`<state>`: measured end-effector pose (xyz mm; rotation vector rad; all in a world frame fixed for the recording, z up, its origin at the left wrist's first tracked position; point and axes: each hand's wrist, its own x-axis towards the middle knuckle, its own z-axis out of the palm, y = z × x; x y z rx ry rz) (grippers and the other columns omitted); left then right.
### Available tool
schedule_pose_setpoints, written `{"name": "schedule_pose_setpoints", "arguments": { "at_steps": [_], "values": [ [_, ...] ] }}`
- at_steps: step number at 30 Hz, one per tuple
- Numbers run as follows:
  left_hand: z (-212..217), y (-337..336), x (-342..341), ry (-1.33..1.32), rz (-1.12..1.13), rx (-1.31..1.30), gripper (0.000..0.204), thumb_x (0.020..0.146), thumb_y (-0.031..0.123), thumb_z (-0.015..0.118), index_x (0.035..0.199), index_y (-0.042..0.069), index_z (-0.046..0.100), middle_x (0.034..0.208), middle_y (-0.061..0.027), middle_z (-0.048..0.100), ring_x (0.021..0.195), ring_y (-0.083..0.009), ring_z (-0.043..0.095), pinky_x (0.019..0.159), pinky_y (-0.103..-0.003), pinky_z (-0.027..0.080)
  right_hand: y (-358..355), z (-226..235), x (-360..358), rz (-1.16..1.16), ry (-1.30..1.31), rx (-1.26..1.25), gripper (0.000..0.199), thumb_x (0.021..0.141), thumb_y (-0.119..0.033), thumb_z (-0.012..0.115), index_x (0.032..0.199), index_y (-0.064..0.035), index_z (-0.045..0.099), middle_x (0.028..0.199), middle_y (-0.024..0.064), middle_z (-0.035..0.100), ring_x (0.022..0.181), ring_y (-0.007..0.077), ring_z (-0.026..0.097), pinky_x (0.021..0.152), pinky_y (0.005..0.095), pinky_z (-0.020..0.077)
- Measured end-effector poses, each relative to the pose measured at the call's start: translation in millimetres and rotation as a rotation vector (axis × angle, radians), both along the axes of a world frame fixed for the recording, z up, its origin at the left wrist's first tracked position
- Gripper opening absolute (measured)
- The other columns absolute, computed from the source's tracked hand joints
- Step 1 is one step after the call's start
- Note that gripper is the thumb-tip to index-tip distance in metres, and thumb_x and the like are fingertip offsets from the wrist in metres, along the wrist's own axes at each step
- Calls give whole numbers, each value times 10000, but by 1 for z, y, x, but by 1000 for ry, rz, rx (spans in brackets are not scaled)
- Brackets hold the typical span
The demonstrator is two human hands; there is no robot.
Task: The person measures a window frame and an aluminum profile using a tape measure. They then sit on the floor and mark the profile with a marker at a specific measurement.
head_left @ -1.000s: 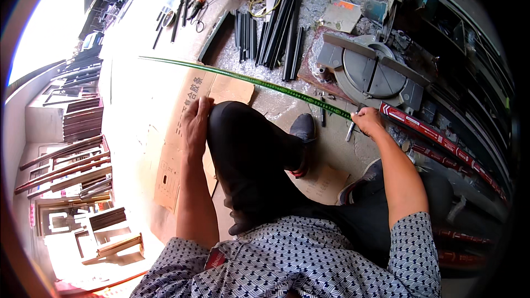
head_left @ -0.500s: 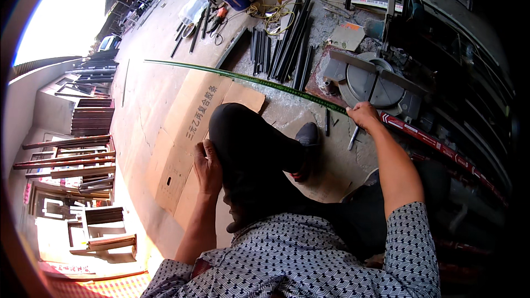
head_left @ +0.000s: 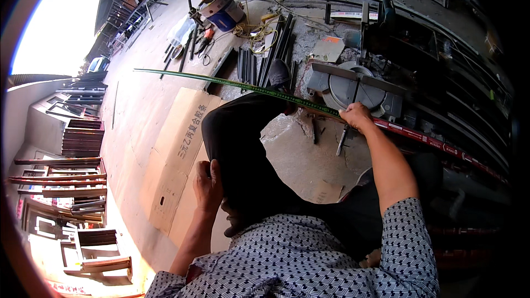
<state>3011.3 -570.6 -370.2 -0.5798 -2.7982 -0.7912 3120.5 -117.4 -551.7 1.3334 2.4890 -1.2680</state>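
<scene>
The right hand (head_left: 356, 117) is closed around one end of a long green strip (head_left: 232, 85), which runs up-left over the raised knee. The left hand (head_left: 207, 185) rests, fingers curled, against the dark trouser leg (head_left: 243, 149), beside flattened cardboard (head_left: 176, 154). A circular saw (head_left: 353, 88) stands just behind the right hand.

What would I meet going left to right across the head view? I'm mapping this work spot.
Stacked metal frames → flattened cardboard box → left hand → raised knee in black trousers → right hand gripping the green strip → dark shelving.
</scene>
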Motion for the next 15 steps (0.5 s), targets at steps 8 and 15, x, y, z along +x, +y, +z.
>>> {"name": "schedule_pose_setpoints", "arguments": {
  "at_steps": [8, 15],
  "values": [
    [-34, 17, -37, -128, -183, -45, 376, 1082, 303, 506, 874, -10, 510, 757, -275, 519, 689, -409, 529, 648, -485, 432, 2, -6, 11, -71, 35, 66, 417, 814, -472, 789, 901, -65, 762, 907, 156, 756, 842, 295, 718, 783, 399, 546],
    [-29, 21, -47, -278, -339, -150, 355, 1052, 255, 537, 836, -27, 527, 743, -286, 557, 671, -423, 568, 624, -472, 447, -6, 9, 17, -51, -19, -43, 428, 860, -444, 753, 1006, -42, 774, 1082, 206, 745, 1050, 371, 704, 914, 435, 540]
  ]
}}
